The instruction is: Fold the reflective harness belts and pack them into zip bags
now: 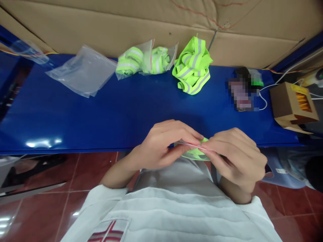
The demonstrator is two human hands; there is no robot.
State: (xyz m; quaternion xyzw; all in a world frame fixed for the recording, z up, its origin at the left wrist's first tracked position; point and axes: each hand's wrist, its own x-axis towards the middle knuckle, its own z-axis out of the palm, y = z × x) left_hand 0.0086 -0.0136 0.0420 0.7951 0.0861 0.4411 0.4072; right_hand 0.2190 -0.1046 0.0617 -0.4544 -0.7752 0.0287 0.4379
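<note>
Showing bright green strap through its side, a small clear bag was held up at the near edge of a blue table, before a person's pale shirt, with the thumbs and fingers of the left hand and right hand clamped close together on its red-lined edge. Along the table's back lay two filled bags, with a loose heap of striped strap to their right and flat clear bags to their left. Farther right sat an open cardboard box.
</note>
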